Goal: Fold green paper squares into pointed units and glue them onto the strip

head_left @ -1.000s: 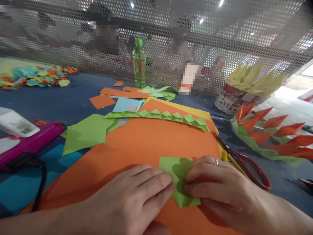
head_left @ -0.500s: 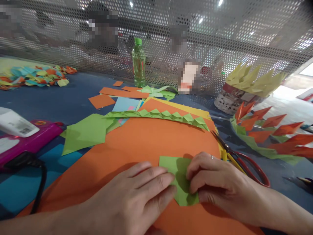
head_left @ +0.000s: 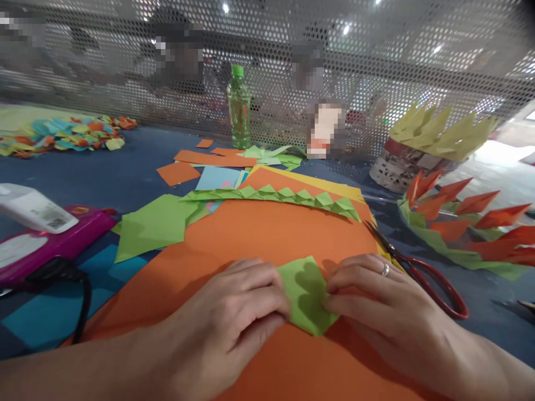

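Observation:
A small green paper square (head_left: 307, 295) lies turned at an angle on a large orange sheet (head_left: 234, 234). Curled fingers of my left hand (head_left: 246, 312) grip its left side. At its right edge, my right hand (head_left: 384, 306), with a ring on one finger, pinches the paper; that thumb is mostly hidden. Beyond the hands, a folded green zigzag strip (head_left: 276, 196) stretches across the orange sheet. Red-handled scissors (head_left: 434, 284) lie just past my right hand, blades pointing away.
Green paper squares (head_left: 152, 228) lie at the left, near a magenta power strip (head_left: 92, 223) with a white plug. A green bottle (head_left: 238, 111) stands by the perforated screen. To the right are an orange-and-green paper crown (head_left: 460, 234) and a yellow paper crown (head_left: 438, 133) on a round container.
The green square has been turned and shifted slightly upward. My left fingers, flatter before, have curled onto its left side. The right hand has moved slightly right and keeps hold of the edge.

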### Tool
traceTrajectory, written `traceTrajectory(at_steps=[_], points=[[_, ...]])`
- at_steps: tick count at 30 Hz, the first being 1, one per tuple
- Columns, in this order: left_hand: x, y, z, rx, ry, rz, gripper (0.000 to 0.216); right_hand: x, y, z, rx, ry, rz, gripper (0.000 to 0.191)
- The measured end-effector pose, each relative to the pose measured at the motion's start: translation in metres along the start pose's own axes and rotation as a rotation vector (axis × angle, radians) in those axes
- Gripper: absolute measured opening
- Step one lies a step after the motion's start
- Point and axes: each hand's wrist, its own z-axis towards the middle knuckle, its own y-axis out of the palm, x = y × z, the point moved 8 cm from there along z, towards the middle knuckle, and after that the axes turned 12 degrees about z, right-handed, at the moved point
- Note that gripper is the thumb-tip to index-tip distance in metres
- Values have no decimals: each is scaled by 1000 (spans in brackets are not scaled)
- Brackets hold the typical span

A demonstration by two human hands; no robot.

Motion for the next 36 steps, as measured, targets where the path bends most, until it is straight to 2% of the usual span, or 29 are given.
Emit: traceTrajectory(at_steps=[5, 11, 16, 23, 30, 36], points=[[3, 1, 1, -11, 36, -22, 18, -11, 6, 2, -2, 29, 61, 32], [4, 4, 0, -14, 47, -14, 19, -15, 27, 1, 123, 179, 133, 6], [4, 7, -1, -41, 24, -21, 16, -11, 31, 5, 112, 271, 135, 16], [1, 4, -3, 1, -37, 42, 14, -2, 34, 4, 112, 337, 56, 16], [16, -3, -7, -5, 115, 179, 29, -5, 32, 7, 194, 335, -2, 20], [26, -8, -6, 17, 148, 288, 31, -5, 31, 12, 212, 323, -1, 20]])
